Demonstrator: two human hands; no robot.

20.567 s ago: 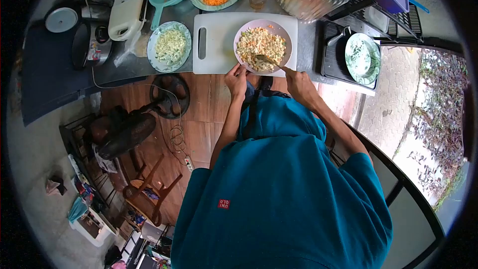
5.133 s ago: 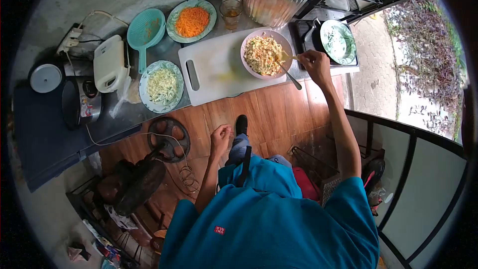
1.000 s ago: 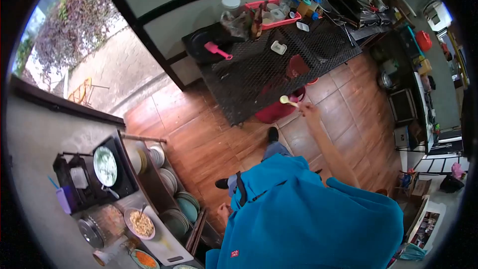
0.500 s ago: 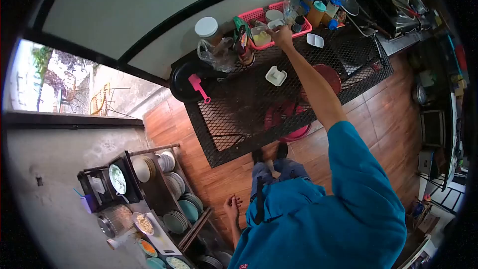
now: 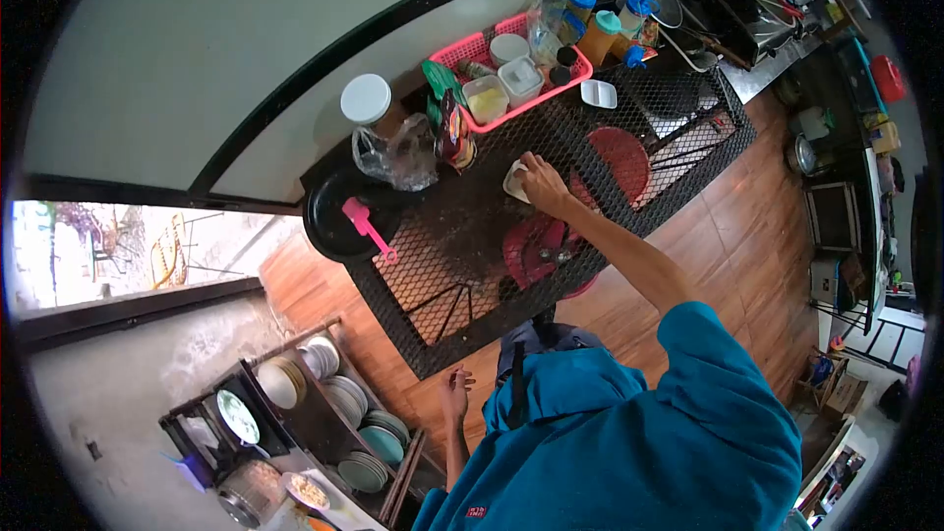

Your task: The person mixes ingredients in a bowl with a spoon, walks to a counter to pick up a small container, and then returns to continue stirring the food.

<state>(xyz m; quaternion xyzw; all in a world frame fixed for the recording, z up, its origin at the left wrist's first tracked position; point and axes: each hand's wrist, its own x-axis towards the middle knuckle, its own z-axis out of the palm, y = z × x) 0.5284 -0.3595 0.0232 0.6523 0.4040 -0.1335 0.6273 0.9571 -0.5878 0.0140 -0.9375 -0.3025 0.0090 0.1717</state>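
My right hand (image 5: 543, 183) reaches over the black mesh table (image 5: 462, 221) and grips a small white dish (image 5: 514, 182), partly covered by the fingers. My left hand (image 5: 457, 395) hangs low beside my body with its fingers apart, holding nothing. Behind the right hand, a pink basket (image 5: 503, 122) holds a container of something yellowish (image 5: 486, 100), a clear-lidded container (image 5: 520, 79) and a white round tub (image 5: 508, 48). Another small white divided dish (image 5: 598, 94) lies to the right of the basket.
At the table's left are a black pan (image 5: 329, 226), a pink scoop (image 5: 366, 226), a white-lidded jar (image 5: 366, 100) and a plastic bag (image 5: 398, 159). Sauce bottles (image 5: 600, 37) stand at the back right. A shelf with stacked plates (image 5: 382, 444) is at lower left.
My right hand has moved from the basket down to the small white dish on the table. A clear-lidded container now sits in the basket where the hand was. The camera view has shifted.
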